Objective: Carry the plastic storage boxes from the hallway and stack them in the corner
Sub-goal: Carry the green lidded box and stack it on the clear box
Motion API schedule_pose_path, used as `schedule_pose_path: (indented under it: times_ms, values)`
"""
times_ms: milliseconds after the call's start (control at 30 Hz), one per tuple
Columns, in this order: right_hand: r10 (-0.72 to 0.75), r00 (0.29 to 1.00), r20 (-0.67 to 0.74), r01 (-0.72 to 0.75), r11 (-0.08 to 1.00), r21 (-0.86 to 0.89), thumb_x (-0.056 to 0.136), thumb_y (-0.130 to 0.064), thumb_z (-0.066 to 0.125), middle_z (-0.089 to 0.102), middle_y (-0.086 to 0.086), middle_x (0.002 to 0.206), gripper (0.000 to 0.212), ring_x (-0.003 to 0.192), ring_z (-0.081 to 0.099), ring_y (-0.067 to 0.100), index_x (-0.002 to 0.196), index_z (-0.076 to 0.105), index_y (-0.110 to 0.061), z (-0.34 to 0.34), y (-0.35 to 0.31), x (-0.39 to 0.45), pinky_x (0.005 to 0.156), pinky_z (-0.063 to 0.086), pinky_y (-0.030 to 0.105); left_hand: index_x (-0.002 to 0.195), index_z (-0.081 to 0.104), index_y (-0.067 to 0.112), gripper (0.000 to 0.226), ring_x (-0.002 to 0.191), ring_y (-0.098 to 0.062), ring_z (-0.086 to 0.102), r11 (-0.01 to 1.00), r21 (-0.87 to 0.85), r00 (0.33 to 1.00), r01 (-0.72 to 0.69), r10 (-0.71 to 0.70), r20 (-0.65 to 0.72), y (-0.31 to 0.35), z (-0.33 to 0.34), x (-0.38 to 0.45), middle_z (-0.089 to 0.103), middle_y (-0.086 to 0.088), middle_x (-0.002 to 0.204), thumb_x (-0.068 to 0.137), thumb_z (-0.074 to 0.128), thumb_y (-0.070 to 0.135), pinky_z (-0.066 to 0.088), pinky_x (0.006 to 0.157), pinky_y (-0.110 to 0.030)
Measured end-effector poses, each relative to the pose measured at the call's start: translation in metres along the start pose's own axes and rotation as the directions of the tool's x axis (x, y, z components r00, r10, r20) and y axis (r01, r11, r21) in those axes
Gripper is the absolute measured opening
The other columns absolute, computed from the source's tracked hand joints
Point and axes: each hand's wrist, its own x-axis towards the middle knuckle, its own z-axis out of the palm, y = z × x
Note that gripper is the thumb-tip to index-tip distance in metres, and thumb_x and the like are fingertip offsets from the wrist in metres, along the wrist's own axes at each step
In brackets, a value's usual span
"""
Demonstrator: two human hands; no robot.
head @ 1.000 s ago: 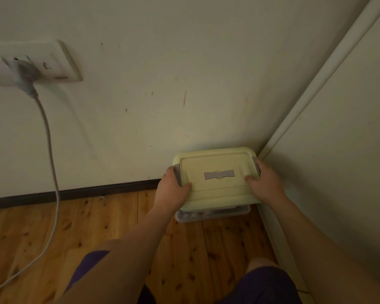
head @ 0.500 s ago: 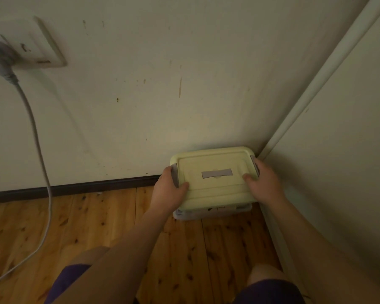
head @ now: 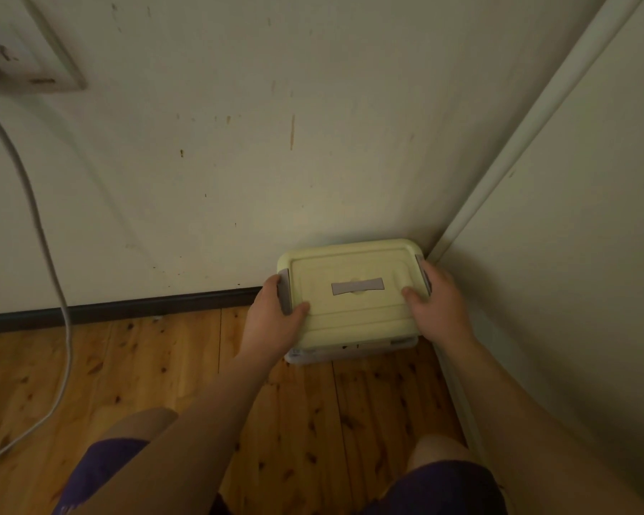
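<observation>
You hold a pale yellow-lidded storage box (head: 354, 291) by its two short ends, down in the corner where the back wall (head: 313, 124) meets the side wall (head: 573, 254). Your left hand (head: 274, 321) grips the left end, thumb curled over the lid's edge beside the grey latch (head: 284, 295), fingers wrapped down the side out of view. Your right hand (head: 437, 306) grips the right end the same way, thumb on the lid, knuckles close to the side wall. A grey handle strip (head: 357, 286) lies flat across the middle of the lid.

Under the yellow-lidded box, a second clear box (head: 346, 353) shows only as a pale front rim on the wooden floor (head: 145, 366). The upper box sits over it, but you cannot tell whether it rests fully on it. What either box contains is hidden; only small dark marks show through the clear front.

The stack stands against the back wall's dark skirting board (head: 127, 306). Far to the left, a wall socket (head: 27, 65) carries a plug, and its grey cable (head: 49, 262) hangs down to the floor. Your knees (head: 439, 451) in dark purple shorts (head: 435, 488) are at the bottom edge.
</observation>
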Motion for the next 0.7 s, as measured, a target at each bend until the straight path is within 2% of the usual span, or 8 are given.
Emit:
schedule_pose_path:
  times_ms: [200, 367, 533, 700]
  values:
    - [-0.001, 1.0, 0.015, 0.001, 1.0, -0.002, 0.092, -0.027, 0.062, 0.042, 0.008, 0.146, 0.064, 0.132, 0.042, 0.026, 0.15, 0.036, -0.019, 0.002, 0.001, -0.003, 0.11, 0.031, 0.034, 0.148, 0.027, 0.019, 0.074, 0.125, -0.02, 0.047, 1.0, 0.002, 1.0, 0.004, -0.004, 0.014, -0.003, 0.001, -0.003, 0.043, -0.002, 0.144, 0.088, 0.065, 0.038, 0.048, 0.1, -0.039]
    - [0.005, 0.997, 0.073, -0.002, 0.999, -0.043, 0.09, -0.029, 0.063, 0.043, 0.008, 0.145, 0.065, 0.129, 0.045, 0.027, 0.149, 0.037, -0.019, 0.0, -0.004, 0.0, 0.108, 0.034, 0.034, 0.148, 0.027, 0.019, 0.074, 0.122, -0.02, 0.049, 1.0, 0.019, 1.0, 0.025, -0.025, 0.005, -0.006, -0.004, -0.006, 0.044, -0.004, 0.143, 0.087, 0.065, 0.039, 0.049, 0.093, -0.036]
    - [0.002, 0.992, 0.123, 0.012, 0.993, -0.114, 0.09, -0.029, 0.063, 0.043, 0.01, 0.144, 0.066, 0.129, 0.045, 0.028, 0.149, 0.035, -0.017, -0.005, -0.006, -0.002, 0.109, 0.034, 0.035, 0.147, 0.028, 0.019, 0.072, 0.117, -0.018, 0.05, 0.998, 0.05, 0.999, 0.025, -0.026, 0.018, -0.005, -0.005, -0.005, 0.045, -0.003, 0.141, 0.087, 0.064, 0.038, 0.045, 0.081, -0.026]
    - [0.006, 0.988, 0.157, 0.019, 0.988, -0.154, 0.091, -0.03, 0.06, 0.043, 0.011, 0.146, 0.068, 0.131, 0.044, 0.029, 0.152, 0.032, -0.019, -0.013, -0.004, 0.0, 0.11, 0.035, 0.036, 0.147, 0.026, 0.019, 0.072, 0.117, -0.02, 0.052, 0.997, 0.066, 0.998, 0.03, -0.033, 0.051, 0.0, -0.005, -0.003, 0.043, -0.004, 0.142, 0.088, 0.063, 0.037, 0.048, 0.082, -0.029]
